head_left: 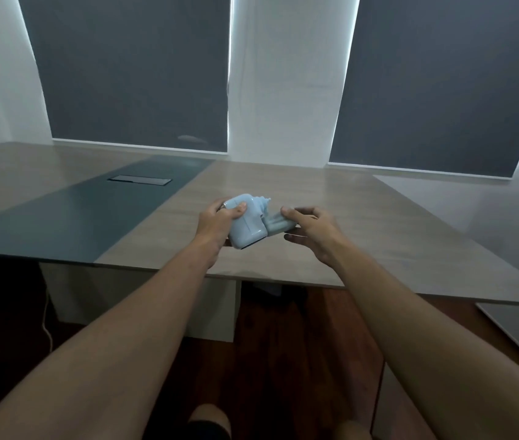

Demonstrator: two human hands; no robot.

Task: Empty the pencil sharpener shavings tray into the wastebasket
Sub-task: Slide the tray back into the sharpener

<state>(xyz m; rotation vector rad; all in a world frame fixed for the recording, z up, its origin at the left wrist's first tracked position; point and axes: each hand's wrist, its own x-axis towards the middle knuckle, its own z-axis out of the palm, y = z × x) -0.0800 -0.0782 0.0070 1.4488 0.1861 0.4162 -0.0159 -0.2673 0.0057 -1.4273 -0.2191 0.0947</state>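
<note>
Left hand (pixel 220 219) grips the pale blue pencil sharpener (pixel 248 222), held tilted just above the wooden table (pixel 331 211) near its front edge. Right hand (pixel 312 230) pinches the greyish shavings tray (pixel 279 224), which sticks out of the sharpener's right side, thumb on top and fingers beneath.

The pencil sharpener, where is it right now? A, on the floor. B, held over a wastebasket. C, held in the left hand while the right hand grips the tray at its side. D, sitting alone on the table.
C: the left hand clasps the pale blue pencil sharpener above the table, and the right hand pinches the shavings tray sticking out of its side.
</note>
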